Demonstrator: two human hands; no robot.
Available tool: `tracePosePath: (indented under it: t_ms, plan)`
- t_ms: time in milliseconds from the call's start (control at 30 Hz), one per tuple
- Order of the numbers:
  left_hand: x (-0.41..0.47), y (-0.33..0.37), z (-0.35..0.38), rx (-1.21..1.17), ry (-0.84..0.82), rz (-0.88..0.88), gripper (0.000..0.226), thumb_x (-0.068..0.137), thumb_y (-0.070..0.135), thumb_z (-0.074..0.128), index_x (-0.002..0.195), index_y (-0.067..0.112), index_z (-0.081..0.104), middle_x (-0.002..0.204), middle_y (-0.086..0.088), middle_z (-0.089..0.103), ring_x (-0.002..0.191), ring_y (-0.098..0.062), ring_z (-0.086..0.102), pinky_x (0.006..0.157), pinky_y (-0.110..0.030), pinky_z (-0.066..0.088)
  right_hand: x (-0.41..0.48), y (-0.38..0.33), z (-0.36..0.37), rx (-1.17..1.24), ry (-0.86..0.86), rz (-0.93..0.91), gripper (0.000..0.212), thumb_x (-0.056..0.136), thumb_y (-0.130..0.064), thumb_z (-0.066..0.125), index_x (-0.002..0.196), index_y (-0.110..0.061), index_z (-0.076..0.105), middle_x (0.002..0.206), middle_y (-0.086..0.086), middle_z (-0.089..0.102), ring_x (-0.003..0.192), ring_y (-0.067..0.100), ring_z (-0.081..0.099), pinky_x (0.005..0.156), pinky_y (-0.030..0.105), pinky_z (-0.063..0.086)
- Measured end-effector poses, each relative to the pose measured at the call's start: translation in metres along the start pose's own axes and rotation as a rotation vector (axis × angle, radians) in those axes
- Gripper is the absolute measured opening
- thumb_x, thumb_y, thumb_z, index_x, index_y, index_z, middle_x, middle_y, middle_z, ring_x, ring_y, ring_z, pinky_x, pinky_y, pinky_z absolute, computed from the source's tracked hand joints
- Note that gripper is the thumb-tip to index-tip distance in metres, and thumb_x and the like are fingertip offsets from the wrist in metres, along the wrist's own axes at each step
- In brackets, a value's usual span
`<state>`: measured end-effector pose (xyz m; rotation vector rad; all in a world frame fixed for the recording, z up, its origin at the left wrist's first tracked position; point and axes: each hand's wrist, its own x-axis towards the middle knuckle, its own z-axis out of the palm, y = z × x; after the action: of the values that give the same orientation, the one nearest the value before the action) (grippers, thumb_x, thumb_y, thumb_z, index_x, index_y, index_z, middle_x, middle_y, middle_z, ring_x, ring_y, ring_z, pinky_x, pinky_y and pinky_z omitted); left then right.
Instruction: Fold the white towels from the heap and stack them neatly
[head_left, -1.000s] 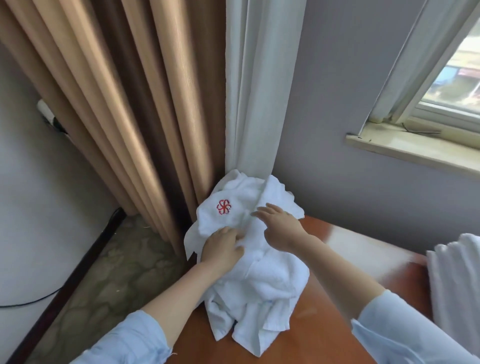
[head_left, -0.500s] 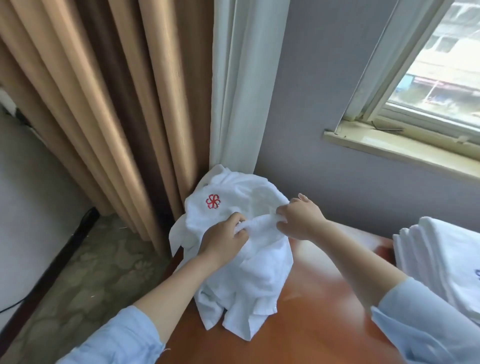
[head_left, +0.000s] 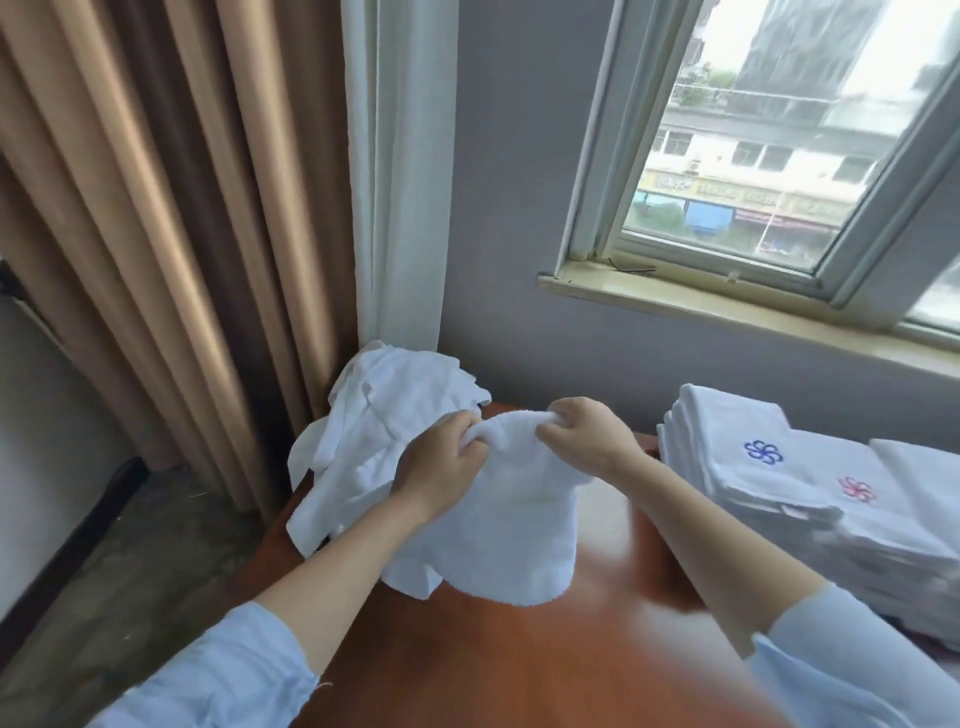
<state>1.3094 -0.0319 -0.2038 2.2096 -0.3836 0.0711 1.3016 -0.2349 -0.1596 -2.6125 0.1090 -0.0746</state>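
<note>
A heap of crumpled white towels (head_left: 379, 410) lies at the far left corner of the reddish wooden table (head_left: 545, 665), against the curtains. One white towel (head_left: 511, 519) is lifted off the heap and hangs over the table. My left hand (head_left: 441, 462) and my right hand (head_left: 587, 439) pinch its top edge close together, and the cloth droops between and below them. Folded white towels (head_left: 769, 467) are stacked at the right, one with a blue flower emblem, one with a red one.
Brown curtains (head_left: 171, 234) and a white curtain (head_left: 400, 171) hang behind the heap. A grey wall and a window sill (head_left: 727, 306) run along the table's far side. The floor (head_left: 130, 561) drops away left of the table.
Both hands have pulled one towel up and rightward off the heap. The view has swung right, and the folded stack and window show more fully.
</note>
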Motion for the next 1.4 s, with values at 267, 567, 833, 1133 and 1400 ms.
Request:
tracePosePath:
  t_ms: [267, 567, 833, 1133, 1400]
  plan:
    - [-0.059, 0.1, 0.056, -0.248, -0.091, 0.007, 0.032, 0.073, 0.047, 0.058, 0.103, 0.037, 0.054, 0.103, 0.019, 0.063, 0.097, 0.002, 0.06, 0.079, -0.025, 0.051, -0.109, 0.044, -0.064, 0.408, 0.015, -0.01, 0.02, 0.072, -0.025, 0.054, 0.064, -0.008, 0.048, 0.061, -0.005, 0.038, 0.054, 0.009, 0.035, 0.05, 0.025, 0.029]
    - [-0.121, 0.191, 0.118, -0.269, -0.158, 0.073, 0.024, 0.072, 0.039, 0.058, 0.079, 0.017, 0.062, 0.067, 0.011, 0.058, 0.062, -0.012, 0.049, 0.061, -0.033, 0.041, -0.227, 0.118, -0.117, 0.595, 0.039, 0.049, 0.008, 0.086, -0.014, 0.067, 0.093, -0.011, 0.064, 0.079, -0.001, 0.057, 0.072, 0.009, 0.053, 0.063, 0.022, 0.041]
    - [-0.161, 0.252, 0.155, -0.261, -0.05, 0.205, 0.017, 0.072, 0.036, 0.051, 0.082, 0.023, 0.058, 0.069, 0.008, 0.058, 0.066, -0.015, 0.051, 0.064, -0.034, 0.043, -0.308, 0.163, -0.146, 0.586, -0.107, 0.099, 0.008, 0.066, -0.02, 0.057, 0.072, -0.015, 0.058, 0.054, -0.017, 0.048, 0.044, -0.001, 0.043, 0.04, 0.011, 0.031]
    - [-0.163, 0.263, 0.142, -0.027, 0.032, 0.197, 0.017, 0.081, 0.036, 0.05, 0.081, 0.019, 0.056, 0.07, 0.003, 0.059, 0.071, -0.024, 0.057, 0.06, -0.036, 0.043, -0.346, 0.209, -0.147, 0.413, -0.012, 0.299, 0.009, 0.072, -0.02, 0.049, 0.075, -0.012, 0.051, 0.073, 0.002, 0.05, 0.068, 0.018, 0.046, 0.066, 0.031, 0.034]
    - [-0.143, 0.234, 0.124, 0.383, 0.005, 0.207, 0.008, 0.079, 0.028, 0.051, 0.074, 0.022, 0.05, 0.063, 0.005, 0.055, 0.066, -0.024, 0.055, 0.049, -0.027, 0.028, -0.306, 0.197, -0.152, 0.185, 0.148, 0.288, 0.024, 0.082, -0.017, 0.05, 0.061, -0.018, 0.039, 0.059, -0.006, 0.048, 0.057, 0.014, 0.044, 0.054, 0.03, 0.032]
